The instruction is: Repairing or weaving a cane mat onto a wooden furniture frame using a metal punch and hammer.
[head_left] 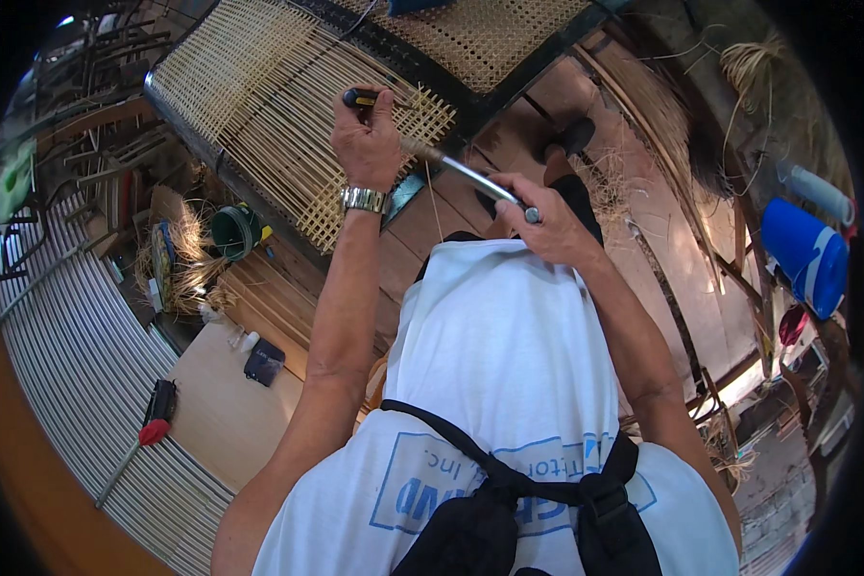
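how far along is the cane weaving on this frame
Done: a far panel is fully woven, and the near panel has its strands strung. In hand: the left hand holds a black-handled tool at the woven patch; the right hand holds a metal-handled tool. Left: most of the near panel lacks the cross weave.

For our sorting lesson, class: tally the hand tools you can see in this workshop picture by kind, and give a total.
Hammer, metal handle, in the right hand: 1
Black-and-yellow-handled tool in the left hand: 1
Red-and-black-handled screwdriver lying on the bench: 1
Total: 3
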`<state>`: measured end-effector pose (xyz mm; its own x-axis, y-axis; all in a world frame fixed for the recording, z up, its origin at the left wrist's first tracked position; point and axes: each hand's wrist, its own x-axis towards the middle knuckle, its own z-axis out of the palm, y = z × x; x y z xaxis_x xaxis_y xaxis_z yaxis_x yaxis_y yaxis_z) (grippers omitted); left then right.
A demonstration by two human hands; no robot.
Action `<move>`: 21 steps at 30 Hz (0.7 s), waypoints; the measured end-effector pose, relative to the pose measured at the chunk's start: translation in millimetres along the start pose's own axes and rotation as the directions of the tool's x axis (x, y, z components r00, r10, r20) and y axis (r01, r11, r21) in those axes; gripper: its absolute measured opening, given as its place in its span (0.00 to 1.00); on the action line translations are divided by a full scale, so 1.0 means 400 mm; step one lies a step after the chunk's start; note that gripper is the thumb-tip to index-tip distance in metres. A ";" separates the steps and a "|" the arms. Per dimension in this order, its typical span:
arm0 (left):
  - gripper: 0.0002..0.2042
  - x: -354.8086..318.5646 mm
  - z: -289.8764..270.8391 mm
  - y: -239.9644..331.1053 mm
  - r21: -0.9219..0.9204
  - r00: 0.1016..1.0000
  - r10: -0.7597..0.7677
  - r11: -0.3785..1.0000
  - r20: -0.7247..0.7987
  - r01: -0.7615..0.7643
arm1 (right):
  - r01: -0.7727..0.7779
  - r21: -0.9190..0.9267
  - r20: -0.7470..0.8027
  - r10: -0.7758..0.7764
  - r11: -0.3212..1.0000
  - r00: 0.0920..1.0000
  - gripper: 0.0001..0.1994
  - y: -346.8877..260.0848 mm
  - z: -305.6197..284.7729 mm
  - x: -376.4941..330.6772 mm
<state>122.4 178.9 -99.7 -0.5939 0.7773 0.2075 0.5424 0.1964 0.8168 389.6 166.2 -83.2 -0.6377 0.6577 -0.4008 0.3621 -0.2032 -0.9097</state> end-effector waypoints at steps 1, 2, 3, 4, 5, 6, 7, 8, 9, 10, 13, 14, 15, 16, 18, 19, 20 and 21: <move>0.13 -0.003 0.003 -0.010 0.002 1.000 0.000 1.000 0.000 0.000 | 0.056 0.019 0.054 -0.057 0.998 0.997 0.18 -0.010 0.001 -0.004; 0.12 -0.002 0.011 -0.017 0.000 1.000 -0.015 1.000 0.020 0.015 | 0.059 0.019 0.053 -0.060 0.998 0.997 0.18 -0.008 0.001 -0.001; 0.12 0.000 0.017 -0.024 -0.002 0.999 -0.030 1.000 0.040 0.030 | 0.067 -0.001 0.093 -0.067 0.998 0.993 0.18 -0.001 0.003 0.004; 0.12 0.002 0.018 -0.032 -0.001 0.999 -0.027 1.000 0.038 0.027 | 0.076 -0.022 0.132 -0.072 0.997 0.989 0.18 0.010 0.007 0.012; 0.12 0.001 0.018 -0.028 0.046 0.999 -0.015 0.999 0.037 0.014 | 0.149 0.004 0.094 -0.148 0.989 0.984 0.19 0.022 0.008 0.024; 0.12 0.001 0.018 -0.024 0.093 0.999 -0.003 0.996 0.035 0.000 | 0.146 0.006 0.091 -0.146 0.989 0.985 0.19 0.032 0.008 0.031; 0.12 -0.001 0.015 -0.020 0.093 0.999 -0.003 0.996 0.039 0.000 | 0.055 0.032 -0.014 -0.055 0.998 0.998 0.19 0.040 0.011 0.036; 0.13 0.005 0.011 -0.014 0.029 1.000 0.018 0.999 0.010 -0.018 | -0.026 0.073 -0.115 0.035 0.997 0.993 0.19 0.035 0.012 0.045; 0.13 0.010 0.009 -0.007 -0.036 0.999 0.037 0.999 -0.020 -0.038 | -0.022 0.062 -0.112 0.029 0.998 0.993 0.19 0.017 0.014 0.035; 0.13 0.014 0.010 -0.002 -0.032 0.999 0.044 0.998 -0.017 -0.044 | -0.017 0.068 -0.115 0.025 0.998 0.993 0.19 0.022 0.017 0.036; 0.13 0.013 0.011 -0.003 0.084 0.999 0.021 0.996 -0.034 -0.019 | 0.113 0.027 0.036 -0.114 0.993 0.993 0.18 0.023 0.031 0.026; 0.13 0.010 0.015 -0.012 0.073 1.000 0.013 0.997 -0.009 -0.012 | 0.114 0.029 0.035 -0.115 0.993 0.993 0.18 0.022 0.034 0.028; 0.13 0.010 0.019 -0.021 0.063 1.000 0.004 0.998 0.016 -0.005 | 0.130 0.021 0.054 -0.131 0.991 0.990 0.18 0.022 0.037 0.030; 0.13 0.013 0.020 -0.031 0.065 1.000 0.005 0.998 0.016 -0.006 | 0.147 0.015 0.073 -0.147 0.989 0.986 0.18 0.023 0.040 0.033; 0.13 0.018 0.020 -0.028 0.139 0.998 0.044 0.989 0.049 -0.051 | 0.113 0.053 -0.031 -0.111 0.992 0.993 0.18 0.032 0.040 0.043; 0.13 0.013 0.018 -0.026 0.139 0.998 0.045 0.989 0.054 -0.052 | 0.085 0.091 -0.130 -0.073 0.992 0.989 0.18 0.036 0.039 0.045; 0.13 0.013 0.011 -0.010 0.094 0.998 0.044 0.994 0.045 -0.048 | 0.087 0.093 -0.130 -0.075 0.992 0.989 0.18 0.029 0.027 0.045; 0.12 0.012 0.005 0.002 0.047 0.998 0.042 0.998 0.038 -0.044 | 0.044 0.081 -0.107 -0.035 0.996 0.994 0.18 0.014 0.003 0.037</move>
<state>121.1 184.0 -99.2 -0.5478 0.8068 0.2212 0.5952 0.1901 0.7807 381.5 173.8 -94.5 -0.5735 0.7385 -0.3545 0.2773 -0.2322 -0.9323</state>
